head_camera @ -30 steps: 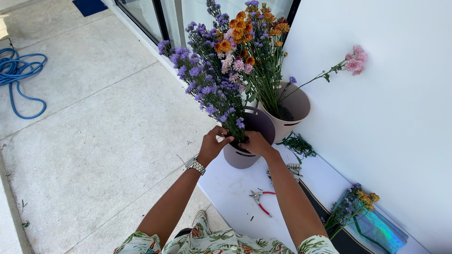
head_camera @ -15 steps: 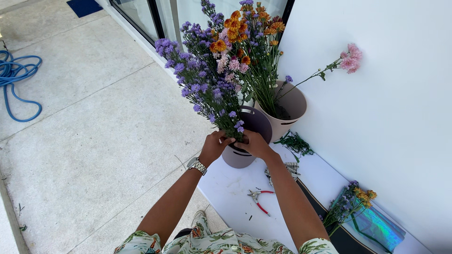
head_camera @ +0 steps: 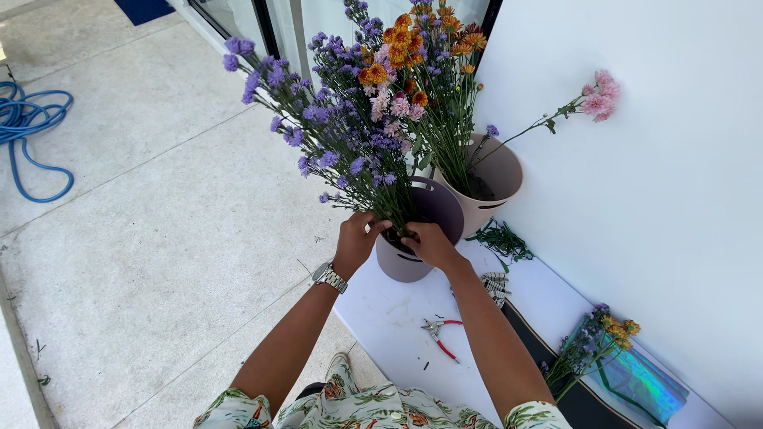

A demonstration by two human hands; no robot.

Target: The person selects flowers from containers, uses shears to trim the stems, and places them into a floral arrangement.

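Near the middle of the frame, the person's left hand [head_camera: 356, 240] and right hand [head_camera: 427, 243] meet at the rim of a mauve bucket [head_camera: 433, 208] standing at the edge of a white table [head_camera: 389, 318]. Both hands are closed around the lower stems of a bunch of purple flowers [head_camera: 334, 135], which leans up and away toward the upper left of the frame; the stem ends sit inside the bucket. Just behind it, toward the upper right, a beige bucket [head_camera: 501, 171] holds orange flowers [head_camera: 421, 32] and one long pink flower [head_camera: 598, 94] reaching out to the right.

The tall bunch looks top-heavy, and its lean toward the table's edge could tip the mauve bucket onto the concrete floor [head_camera: 143, 238] if the grip loosens (the bucket stands very near that edge). Squeezing hard could snap thin stems. The purple heads touch the orange ones, so pulling sideways may tangle them. Red-handled pliers [head_camera: 441, 332] lie lower on the table, just beside the right forearm, and could be knocked off. A blue hose [head_camera: 32, 131] lies coiled at the left edge
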